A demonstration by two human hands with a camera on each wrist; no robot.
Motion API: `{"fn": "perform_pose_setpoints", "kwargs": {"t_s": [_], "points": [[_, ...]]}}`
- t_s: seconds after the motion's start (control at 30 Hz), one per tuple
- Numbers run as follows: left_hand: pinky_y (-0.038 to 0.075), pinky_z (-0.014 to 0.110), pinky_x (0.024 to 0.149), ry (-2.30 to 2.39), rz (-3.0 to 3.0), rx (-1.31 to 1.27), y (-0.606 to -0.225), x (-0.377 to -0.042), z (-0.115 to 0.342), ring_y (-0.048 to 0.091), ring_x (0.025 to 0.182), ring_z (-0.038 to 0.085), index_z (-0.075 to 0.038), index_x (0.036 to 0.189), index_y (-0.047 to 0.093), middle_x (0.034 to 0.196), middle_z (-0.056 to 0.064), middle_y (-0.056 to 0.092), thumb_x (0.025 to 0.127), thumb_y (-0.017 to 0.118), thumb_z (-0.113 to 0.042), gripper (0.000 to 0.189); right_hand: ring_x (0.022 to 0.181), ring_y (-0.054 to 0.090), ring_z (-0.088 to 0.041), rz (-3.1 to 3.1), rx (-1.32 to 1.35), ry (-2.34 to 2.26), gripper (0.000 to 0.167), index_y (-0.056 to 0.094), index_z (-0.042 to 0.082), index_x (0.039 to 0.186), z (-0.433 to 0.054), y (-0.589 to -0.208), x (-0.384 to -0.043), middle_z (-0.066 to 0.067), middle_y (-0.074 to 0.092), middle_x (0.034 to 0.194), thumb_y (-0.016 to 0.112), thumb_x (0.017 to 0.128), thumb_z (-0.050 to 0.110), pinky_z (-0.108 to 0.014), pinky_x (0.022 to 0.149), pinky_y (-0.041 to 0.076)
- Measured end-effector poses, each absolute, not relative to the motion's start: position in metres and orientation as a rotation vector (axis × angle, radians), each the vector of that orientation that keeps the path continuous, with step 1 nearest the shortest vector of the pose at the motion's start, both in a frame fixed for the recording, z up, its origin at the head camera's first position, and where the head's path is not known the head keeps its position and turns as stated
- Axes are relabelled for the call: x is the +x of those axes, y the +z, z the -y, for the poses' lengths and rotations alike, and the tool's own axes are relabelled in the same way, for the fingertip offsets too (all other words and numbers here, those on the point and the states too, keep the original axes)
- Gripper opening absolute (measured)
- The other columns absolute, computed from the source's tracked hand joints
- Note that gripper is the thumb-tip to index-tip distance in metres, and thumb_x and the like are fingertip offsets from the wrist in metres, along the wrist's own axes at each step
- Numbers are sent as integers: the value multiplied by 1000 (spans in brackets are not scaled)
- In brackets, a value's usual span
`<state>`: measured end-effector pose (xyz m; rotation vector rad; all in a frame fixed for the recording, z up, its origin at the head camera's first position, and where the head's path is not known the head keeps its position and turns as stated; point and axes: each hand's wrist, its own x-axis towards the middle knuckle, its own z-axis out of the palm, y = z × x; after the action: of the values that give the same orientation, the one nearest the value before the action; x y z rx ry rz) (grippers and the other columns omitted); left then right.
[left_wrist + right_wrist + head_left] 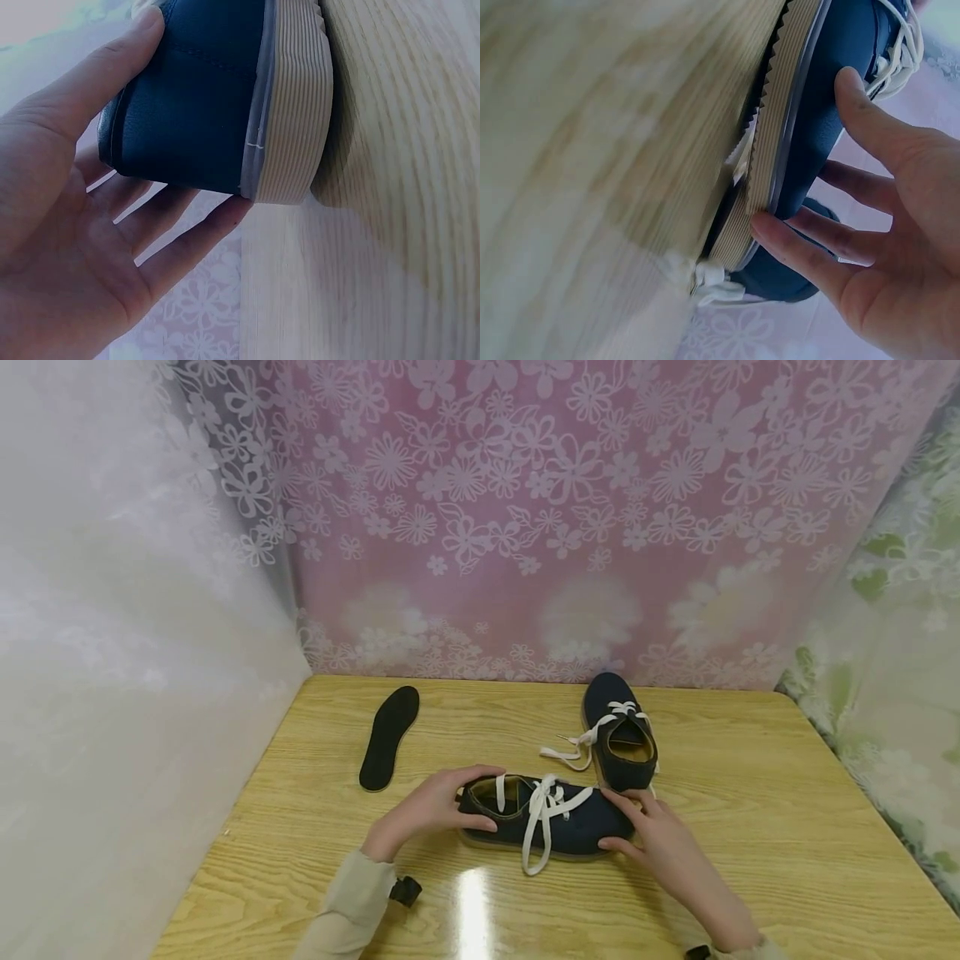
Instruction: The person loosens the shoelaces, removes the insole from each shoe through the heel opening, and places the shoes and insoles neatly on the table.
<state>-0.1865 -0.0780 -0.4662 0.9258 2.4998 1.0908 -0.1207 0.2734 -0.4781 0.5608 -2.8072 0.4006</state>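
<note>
A navy sneaker [581, 827] with white laces [546, 814] lies sideways across the table, its toe pointing right. My left hand [435, 806] grips it by the heel, thumb on the near side. At the toe end, my right hand [663, 843] holds the shoe between thumb and fingers. The left wrist view shows the dark heel and the ribbed tan sole [296, 112] close to the wooden surface. In the right wrist view, a narrow gap shows under the toe part of the sole [780, 97].
The matching sneaker [609, 693] stands just behind the toe, its opening toward me and a loose lace spread to its left. A black insole [388, 739] lies at the back left of the wooden table [285, 860]. Floral curtains [525, 527] hang behind and at both sides.
</note>
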Motion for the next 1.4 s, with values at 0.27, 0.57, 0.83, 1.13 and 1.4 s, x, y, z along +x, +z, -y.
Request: {"fn": "perform_pose_setpoints", "kwargs": {"t_s": [0.27, 0.57, 0.83, 1.13, 1.4], "points": [[52, 44, 99, 1129, -2489, 871, -465, -187, 92, 43, 143, 21, -27, 153, 47, 155, -8, 46, 84, 81, -45, 78, 109, 60, -43, 2778, 612, 328, 68, 62, 9, 139, -257, -479, -126, -18, 60, 124, 84, 80, 36, -55, 86, 54], [52, 38, 89, 1130, -2520, 876, -462, -188, 95, 52, 133, 17, -26, 152, 49, 154, -9, 48, 86, 81, -43, 75, 136, 45, -48, 2783, 797, 340, 83, 43, -2, 151, -232, -485, -132, -29, 45, 149, 75, 89, 41, -60, 104, 44], [44, 32, 70, 1136, -2552, 830, -461, -188, 95, 33, 54, 7, -28, 151, 49, 153, -6, 48, 88, 78, -45, 72, 136, 46, -48, 2797, 858, 437, 84, 42, -3, 151, -218, -480, -151, -26, 46, 149, 77, 87, 38, -67, 106, 38], [48, 37, 84, 1117, -2565, 860, -459, -190, 97, 64, 112, 25, -26, 151, 49, 153, -5, 49, 87, 79, -43, 72, 132, 48, -48, 2932, 653, 490, 90, 45, -9, 146, -214, -471, -152, -29, 50, 143, 82, 83, 44, -59, 106, 43], [44, 50, 108, 1092, -2638, 838, -454, -188, 84, 49, 138, 28, -21, 148, 52, 154, 2, 46, 95, 69, -47, 61, 134, 47, -47, 2928, 715, 468, 88, 45, 0, 150, -209, -471, -154, -23, 49, 148, 77, 86, 50, -58, 107, 41]]}}
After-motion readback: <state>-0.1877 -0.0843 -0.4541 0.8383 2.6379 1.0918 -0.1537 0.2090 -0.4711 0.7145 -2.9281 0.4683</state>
